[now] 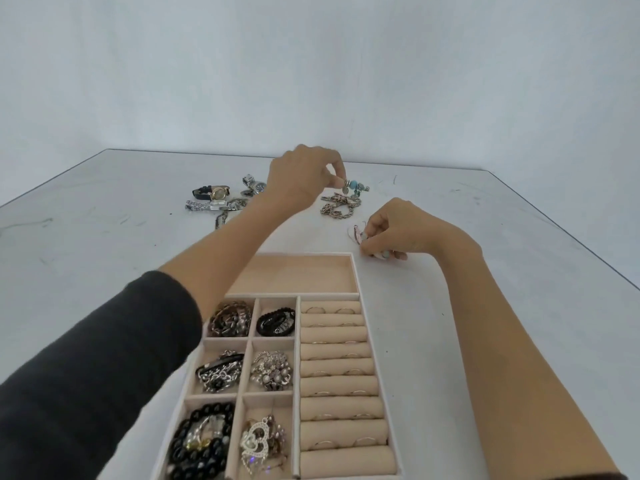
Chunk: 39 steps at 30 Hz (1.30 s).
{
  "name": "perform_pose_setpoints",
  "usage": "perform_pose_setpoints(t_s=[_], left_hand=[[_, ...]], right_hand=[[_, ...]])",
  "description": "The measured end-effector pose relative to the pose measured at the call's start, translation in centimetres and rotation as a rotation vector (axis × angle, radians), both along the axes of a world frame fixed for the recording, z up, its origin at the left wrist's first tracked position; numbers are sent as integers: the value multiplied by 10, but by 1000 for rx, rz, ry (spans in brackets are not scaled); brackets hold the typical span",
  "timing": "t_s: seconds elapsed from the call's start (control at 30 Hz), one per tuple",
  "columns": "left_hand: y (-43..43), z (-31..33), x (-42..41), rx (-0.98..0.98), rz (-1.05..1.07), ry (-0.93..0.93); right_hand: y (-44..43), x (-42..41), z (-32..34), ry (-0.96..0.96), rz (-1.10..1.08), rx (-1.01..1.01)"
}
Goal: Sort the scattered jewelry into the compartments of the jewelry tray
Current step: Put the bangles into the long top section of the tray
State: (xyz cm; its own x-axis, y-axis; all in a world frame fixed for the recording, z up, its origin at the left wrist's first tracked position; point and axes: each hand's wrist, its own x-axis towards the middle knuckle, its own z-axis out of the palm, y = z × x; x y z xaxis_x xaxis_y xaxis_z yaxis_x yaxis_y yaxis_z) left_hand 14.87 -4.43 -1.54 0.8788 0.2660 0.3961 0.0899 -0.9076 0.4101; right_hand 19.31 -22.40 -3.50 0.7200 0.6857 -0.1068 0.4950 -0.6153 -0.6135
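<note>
The beige jewelry tray (360,292) lies in front of me, with filled square compartments on its left, ring rolls on its right and a bare long compartment at the far end. My left hand (301,178) reaches past the tray and pinches a bracelet with turquoise beads (356,185), lifted just above a heap of silver chains (341,206). To the right of the tray's far corner, my right hand (391,230) rests on the table and pinches a small pink and white piece (356,233).
Several watches (221,197) and a metal band lie in a cluster at the far left, partly behind my left wrist. The white table (485,271) ends at a far edge against a pale wall.
</note>
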Motion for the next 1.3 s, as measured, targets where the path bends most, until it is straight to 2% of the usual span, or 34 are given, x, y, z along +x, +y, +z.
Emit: perform_pose_setpoints(t_s=[0.17, 0.27, 0.53, 0.67, 0.83, 1.17, 1.3], left_hand=[[7, 9, -50, -166, -111, -115], [4, -1, -79, -202, -178, -142], [-6, -43, -129, 40, -204, -65], [-3, -47, -133, 126, -245, -68], [7, -49, -135, 104, -365, -73], [13, -56, -133, -275, -409, -103], [11, -55, -134, -316, -427, -116]], right_hand=[[-13, 0, 0, 153, -37, 168], [-16, -3, 6, 215, -56, 323], [-15, -14, 25, 293, -110, 614], [-16, -18, 29, 300, -95, 650], [-18, -19, 25, 320, -117, 647], [-18, -21, 23, 332, -147, 634], [-18, -21, 22, 319, -154, 624]])
